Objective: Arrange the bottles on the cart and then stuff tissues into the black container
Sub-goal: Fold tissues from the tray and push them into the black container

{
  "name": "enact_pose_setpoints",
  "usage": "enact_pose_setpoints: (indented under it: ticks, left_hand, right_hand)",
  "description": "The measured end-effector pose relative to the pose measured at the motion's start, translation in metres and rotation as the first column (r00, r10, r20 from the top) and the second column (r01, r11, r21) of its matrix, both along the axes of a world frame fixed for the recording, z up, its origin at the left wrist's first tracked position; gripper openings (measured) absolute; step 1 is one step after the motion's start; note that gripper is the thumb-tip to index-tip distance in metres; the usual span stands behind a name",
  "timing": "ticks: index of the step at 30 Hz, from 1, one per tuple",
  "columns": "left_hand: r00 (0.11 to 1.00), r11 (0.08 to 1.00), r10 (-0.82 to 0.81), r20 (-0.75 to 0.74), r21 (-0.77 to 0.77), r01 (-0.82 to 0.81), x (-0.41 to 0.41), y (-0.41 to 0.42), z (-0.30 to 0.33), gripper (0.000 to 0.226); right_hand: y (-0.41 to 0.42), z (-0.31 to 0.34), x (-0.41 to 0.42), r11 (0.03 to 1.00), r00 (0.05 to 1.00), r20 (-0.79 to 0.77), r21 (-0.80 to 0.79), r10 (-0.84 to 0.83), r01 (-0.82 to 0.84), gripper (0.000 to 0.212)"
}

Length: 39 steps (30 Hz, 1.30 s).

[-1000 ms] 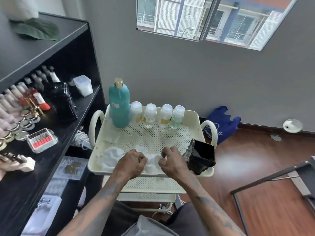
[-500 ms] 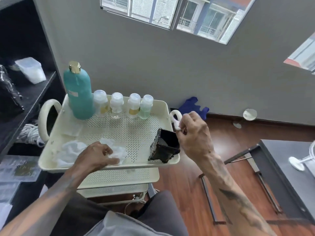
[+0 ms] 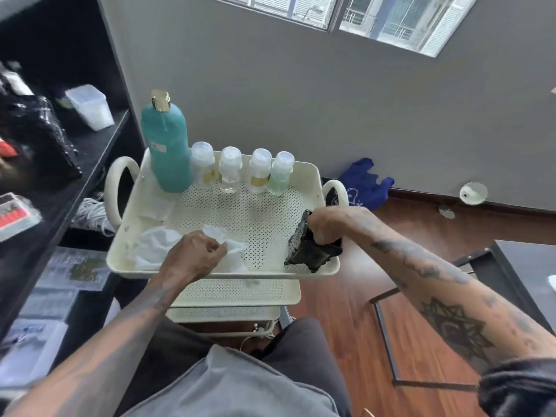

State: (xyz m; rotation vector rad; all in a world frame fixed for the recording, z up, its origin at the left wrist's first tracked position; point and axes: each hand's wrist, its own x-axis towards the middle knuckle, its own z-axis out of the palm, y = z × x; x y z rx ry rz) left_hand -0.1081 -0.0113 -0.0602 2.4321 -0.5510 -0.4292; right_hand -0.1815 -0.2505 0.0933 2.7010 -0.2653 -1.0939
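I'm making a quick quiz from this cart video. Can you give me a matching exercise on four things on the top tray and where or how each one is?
Things:
1. teal bottle
2. black container
3. crumpled tissue
4. greenish small bottle

Places or states:
A. gripped by the right hand, tilted at the tray's near right corner
B. right end of the back row
C. pinched by the left hand at the tray's front
D. left end of the back row, gold cap

Pairs: 1-D, 2-A, 3-C, 4-B
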Motion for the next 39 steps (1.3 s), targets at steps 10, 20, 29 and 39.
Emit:
enact_pose_setpoints:
  ticks: [10, 20, 29, 39]
  left_hand:
    - [0.998, 0.998, -0.06, 0.013, 0.036, 0.06, 0.0, 0.011, 0.005, 0.021]
    - [0.996, 0.968, -0.003, -0.091, -0.25, -0.019, -0.002, 0.016, 0.01, 0.016]
    - [0.999, 0.956, 0.016, -0.031, -0.294, -0.025, 0.006, 0.013, 0.022, 0.035]
    - [0.974, 0.953, 0.061, -0.217, -0.278, -0.122, 0.01, 0.012, 0.027, 0.036]
  right_hand:
    - [-0.027, 0.029, -0.058, 0.863, 0.785, 0.477, 0.485, -0.395, 0.14, 0.041]
    - [-0.032, -0.053, -0.103, 0.764, 0.595, 0.605, 0.645, -0.53, 0.025, 0.077]
    - [-0.032, -0.066, -0.101, 0.652, 0.523, 0.554, 0.758, -0.647, 0.003, 0.073]
    - [-0.031, -0.071, -0.102, 0.583, 0.476, 0.519, 0.812, -0.71, -0.016, 0.073]
